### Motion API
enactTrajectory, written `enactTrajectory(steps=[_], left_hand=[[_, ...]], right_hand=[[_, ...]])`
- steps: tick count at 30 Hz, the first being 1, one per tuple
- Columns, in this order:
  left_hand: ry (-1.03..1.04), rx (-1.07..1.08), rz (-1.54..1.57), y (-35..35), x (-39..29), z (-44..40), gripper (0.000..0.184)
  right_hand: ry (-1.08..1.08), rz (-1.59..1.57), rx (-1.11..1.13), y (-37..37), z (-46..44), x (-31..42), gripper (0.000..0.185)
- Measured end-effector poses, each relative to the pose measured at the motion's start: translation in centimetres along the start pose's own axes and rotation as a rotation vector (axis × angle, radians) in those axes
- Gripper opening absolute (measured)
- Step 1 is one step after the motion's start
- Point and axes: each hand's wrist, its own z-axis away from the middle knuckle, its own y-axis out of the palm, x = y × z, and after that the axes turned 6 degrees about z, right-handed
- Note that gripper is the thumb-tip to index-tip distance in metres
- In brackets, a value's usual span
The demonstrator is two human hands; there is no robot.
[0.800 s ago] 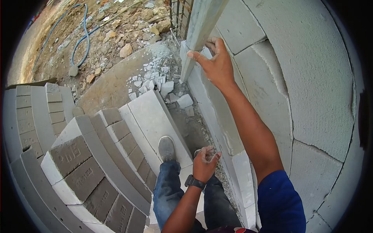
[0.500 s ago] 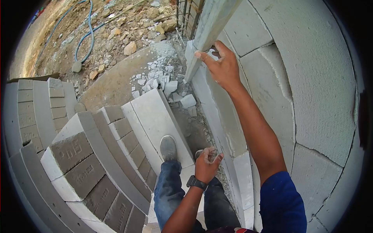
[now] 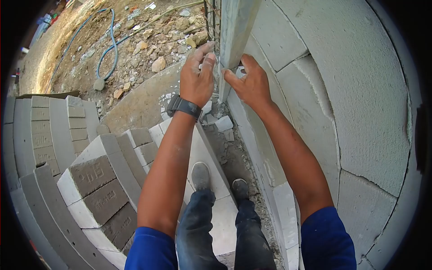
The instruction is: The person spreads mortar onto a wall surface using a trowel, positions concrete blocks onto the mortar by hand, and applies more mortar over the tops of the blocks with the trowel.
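Far L., rows of grey blocks point(image 3: 42, 130) sit behind a nearer stack point(image 3: 106, 201) w/ 3 stamped ends plainly showing (lettering too blurred to read). Above, 1 blue hose point(image 3: 109, 58) loops over stony ground point(image 3: 135, 36). L. of ctr., the person's left hand point(image 3: 198, 78), 1 dark wristwatch point(image 3: 185, 108) at its wrist, is raised w/ thumb & fingers apart, just beside 1 long pale bar point(image 3: 240, 31); can't tell if it touches. Ctr., rods of rebar point(image 3: 212, 20) show L. of the bar, which stands close to the block wall point(image 3: 369, 103), lower end near broken white pieces point(image 3: 223, 123). Below, 2 grey shoes point(image 3: 201, 175): 1 on a pale block point(image 3: 225, 220), 1 just R. of it. R. of ctr., the right hand point(image 3: 253, 85) is clamped on the bar, thumb on the near face, fingers at the R. edge. 2 blue sleeves point(image 3: 326, 238), 1 per arm, frame the bottom. Far R., the wall's big blocks, incl. 1 w/ a chipped edge.
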Motion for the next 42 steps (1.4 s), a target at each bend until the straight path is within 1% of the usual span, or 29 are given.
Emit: enactTrajectory(steps=[2,5,6,9,12,15,16,19,22,26,28,31,34,37,41,42], left_hand=[[0.050,0.173,0.067,-0.1,1.2,-3.1,0.040],[-0.196,0.255,0.035,-0.6,0.7,-2.6,0.036],[-0.178,0.231,0.125,-0.5,1.3,-2.1,0.034],[-0.261,0.208,0.324,-0.2,2.9,-1.1,0.033],[-0.267,0.243,0.341,-0.5,3.3,-1.0,0.034],[-0.315,0.156,0.368,0.1,3.4,-0.2,0.034],[-0.321,0.143,0.432,0.3,3.8,-0.2,0.033],[-0.308,0.064,0.443,0.9,4.2,0.1,0.031],[-0.282,-0.004,0.501,1.6,4.2,0.7,0.038],[-0.293,-0.078,0.563,2.7,3.9,1.2,0.037],[-0.292,-0.110,0.584,3.1,3.7,1.5,0.037],[-0.275,-0.111,0.530,3.4,3.4,1.6,0.033],[-0.227,-0.030,0.483,3.1,3.5,1.4,0.032],[-0.115,0.125,0.312,2.0,3.3,0.5,0.032],[-0.125,0.235,0.229,1.1,2.7,-0.2,0.034],[-0.122,0.230,0.204,1.0,2.7,-0.3,0.034]], right_hand=[[0.009,-0.026,0.025,-0.2,-0.2,0.1,0.051],[0.038,-0.031,0.070,-0.8,-0.4,0.6,0.049],[0.035,-0.022,0.069,-1.0,-0.5,0.7,0.049],[0.035,0.000,0.063,-1.0,-0.3,0.8,0.049],[0.036,0.020,0.050,-0.7,-0.3,0.8,0.048],[0.035,0.014,0.058,-0.7,-0.3,0.8,0.048],[0.032,0.004,0.057,-0.7,-0.3,0.8,0.048],[0.060,-0.042,0.088,-1.2,-0.3,0.9,0.048],[0.073,-0.130,0.116,-1.7,-0.3,0.6,0.049],[0.107,-0.217,0.096,-1.3,-0.1,0.3,0.051],[0.103,-0.253,0.123,-1.3,-0.1,0.2,0.051],[0.070,-0.253,0.125,-1.3,-0.3,-0.2,0.052],[0.032,-0.205,0.117,-1.5,-0.5,-0.4,0.053],[0.006,-0.196,0.110,-1.5,-0.5,-0.6,0.053],[0.040,-0.165,0.104,-1.2,-0.6,-0.6,0.053],[0.031,-0.165,0.112,-1.1,-0.7,-0.8,0.053]])
